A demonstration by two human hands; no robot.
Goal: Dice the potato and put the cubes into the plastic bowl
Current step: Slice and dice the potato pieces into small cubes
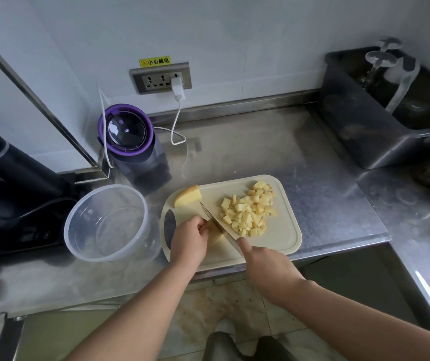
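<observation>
Gripping one knife (218,224) in the right grip (266,267), forefinger laid along the spine, blade slanting away over the one cutting board (284,230). Pinning one potato piece (215,232) under the curled left grip (190,241), hard against the blade's left side. Just right of the blade: one heap of potato cubes (249,208), too many to count. Beyond the left grip: one potato wedge (187,196). Left of that grip, on the tabletop (312,165): one plastic bowl (104,225).
</observation>
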